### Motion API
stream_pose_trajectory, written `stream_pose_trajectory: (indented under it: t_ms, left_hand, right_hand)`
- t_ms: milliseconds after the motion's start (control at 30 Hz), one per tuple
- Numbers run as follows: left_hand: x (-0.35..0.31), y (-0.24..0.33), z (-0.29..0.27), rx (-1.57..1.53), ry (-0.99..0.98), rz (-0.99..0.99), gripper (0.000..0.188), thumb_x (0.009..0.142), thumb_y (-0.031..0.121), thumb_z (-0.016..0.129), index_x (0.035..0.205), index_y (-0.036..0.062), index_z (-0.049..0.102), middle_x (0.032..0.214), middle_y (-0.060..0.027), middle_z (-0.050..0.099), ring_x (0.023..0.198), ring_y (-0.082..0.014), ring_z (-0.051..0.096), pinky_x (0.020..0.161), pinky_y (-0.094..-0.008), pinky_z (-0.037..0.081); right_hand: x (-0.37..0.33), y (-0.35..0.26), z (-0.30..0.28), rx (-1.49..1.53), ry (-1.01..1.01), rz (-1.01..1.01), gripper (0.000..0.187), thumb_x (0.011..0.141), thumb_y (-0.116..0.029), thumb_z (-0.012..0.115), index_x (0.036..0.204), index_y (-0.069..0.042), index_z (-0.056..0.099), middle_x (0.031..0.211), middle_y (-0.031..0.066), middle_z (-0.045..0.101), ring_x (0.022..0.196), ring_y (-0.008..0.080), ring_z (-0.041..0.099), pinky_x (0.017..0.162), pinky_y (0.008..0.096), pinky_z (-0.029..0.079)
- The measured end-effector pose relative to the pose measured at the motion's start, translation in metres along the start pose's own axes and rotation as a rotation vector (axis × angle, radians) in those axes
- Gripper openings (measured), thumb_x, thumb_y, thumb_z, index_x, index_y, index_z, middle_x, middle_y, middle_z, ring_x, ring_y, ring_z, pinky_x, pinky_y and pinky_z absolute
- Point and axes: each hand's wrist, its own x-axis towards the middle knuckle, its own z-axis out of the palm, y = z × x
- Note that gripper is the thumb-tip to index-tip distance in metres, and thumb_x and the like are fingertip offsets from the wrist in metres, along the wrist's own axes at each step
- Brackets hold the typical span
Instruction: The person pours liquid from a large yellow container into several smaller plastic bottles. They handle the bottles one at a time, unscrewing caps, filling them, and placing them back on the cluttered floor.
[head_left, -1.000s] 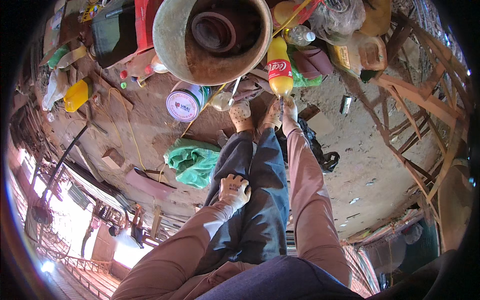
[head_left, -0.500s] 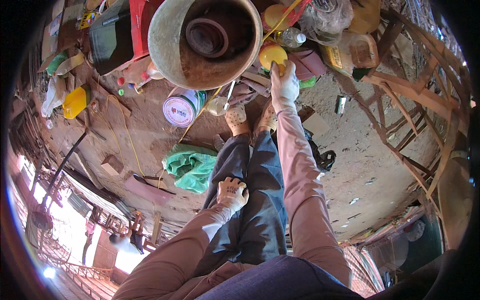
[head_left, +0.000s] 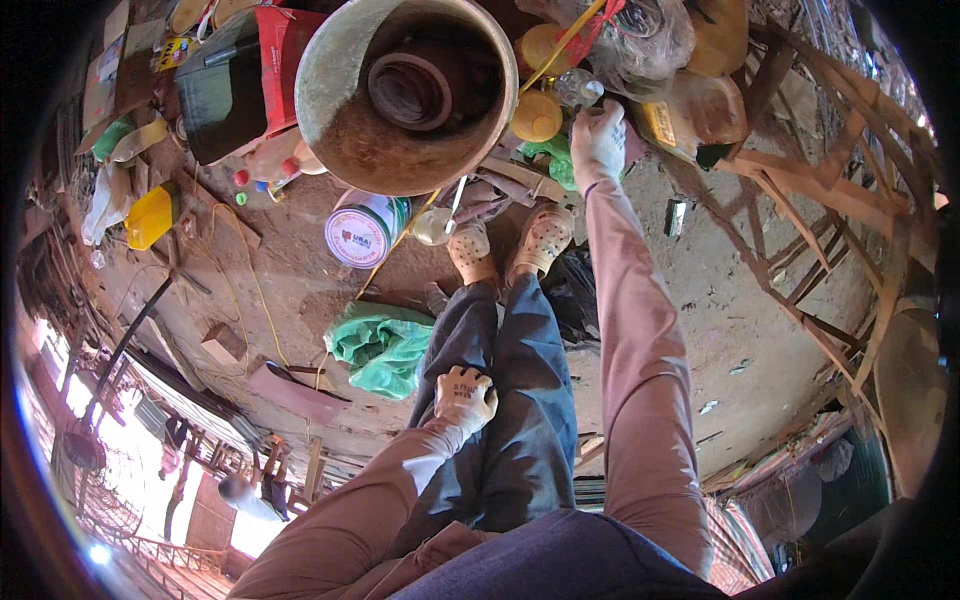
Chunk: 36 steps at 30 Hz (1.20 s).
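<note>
My left hand (head_left: 466,396), in a pale glove with dark print, rests with curled fingers on my trousered left knee. My right hand (head_left: 598,150), gloved alike, reaches far forward with bent fingers at the white-capped clear plastic bottle (head_left: 574,90). Its fingertips are just below the cap; whatever they hold, if anything, is hidden. Left of this hand stand a yellow round-topped container (head_left: 537,117) and a crumpled green plastic bag (head_left: 560,165). Beyond it is a bundle of clear plastic wrap (head_left: 655,45).
A large dirty bucket (head_left: 330,130) stands ahead, with a printed white tub (head_left: 357,235) nearer. Yellow cord, a green sack (head_left: 380,340) and a yellow container (head_left: 152,215) lie leftward. Cloudy jugs (head_left: 705,110) and a wooden frame (head_left: 800,190) stand right. Another person (head_left: 250,495) is at far lower left.
My right hand has moved right from the yellow container to beside the clear bottle's cap. The green bag now shows on the hand's left. My right foot has shifted outward; my left hand stays put.
</note>
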Motion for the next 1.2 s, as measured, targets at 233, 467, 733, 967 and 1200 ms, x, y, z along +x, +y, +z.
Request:
stream_pose_trajectory:
  t_ms: [233, 467, 733, 967, 1200]
  left_hand:
    - [-0.001, -0.001, 0.001, -0.025, 0.006, -0.007, 0.025, 0.084, 0.039, 0.063, 0.093, 0.0180, 0.073, 0.099, -0.0036, 0.068, 0.102, -0.0264, 0.058, 0.083, -0.0453, 0.044]
    - [-0.003, 0.000, -0.002, -0.054, 0.018, -0.011, 0.025, 0.084, 0.039, 0.063, 0.093, 0.0179, 0.073, 0.101, -0.0034, 0.068, 0.103, -0.0263, 0.058, 0.086, -0.0448, 0.043]
    - [-0.003, -0.001, 0.000, -0.049, 0.060, -0.019, 0.026, 0.084, 0.039, 0.062, 0.092, 0.0179, 0.074, 0.101, -0.0036, 0.068, 0.103, -0.0264, 0.058, 0.086, -0.0452, 0.043]
    - [-0.002, -0.002, -0.006, -0.062, 0.070, -0.010, 0.028, 0.084, 0.040, 0.063, 0.097, 0.0170, 0.073, 0.100, -0.0046, 0.068, 0.105, -0.0267, 0.058, 0.087, -0.0443, 0.043]
    - [-0.002, -0.010, 0.013, -0.126, 0.227, 0.005, 0.032, 0.081, 0.039, 0.065, 0.101, 0.0152, 0.071, 0.103, -0.0065, 0.067, 0.102, -0.0291, 0.059, 0.084, -0.0455, 0.046]
  right_hand:
    - [0.034, -0.031, -0.006, -0.293, -0.172, -0.106, 0.049, 0.091, -0.040, 0.060, 0.127, -0.009, 0.046, 0.111, 0.0231, 0.064, 0.103, 0.0425, 0.063, 0.085, 0.0520, 0.050]
    - [0.011, 0.011, -0.006, -0.201, -0.230, -0.033, 0.044, 0.091, -0.037, 0.060, 0.124, -0.013, 0.042, 0.107, 0.0202, 0.067, 0.099, 0.0406, 0.065, 0.080, 0.0513, 0.050]
    - [-0.053, 0.025, -0.046, -0.084, 0.098, -0.036, 0.035, 0.085, -0.037, 0.067, 0.108, -0.014, 0.054, 0.093, 0.0133, 0.071, 0.085, 0.0399, 0.067, 0.074, 0.0518, 0.050]
    - [-0.150, 0.014, -0.125, 0.422, 0.183, -0.022, 0.025, 0.087, -0.015, 0.070, 0.100, -0.002, 0.054, 0.093, 0.0097, 0.064, 0.083, 0.0201, 0.060, 0.075, 0.0361, 0.050]
    - [-0.200, -0.027, -0.194, 0.762, 0.086, 0.311, 0.016, 0.090, -0.010, 0.070, 0.094, -0.007, 0.055, 0.083, -0.0015, 0.053, 0.071, 0.0061, 0.048, 0.063, 0.0216, 0.040]
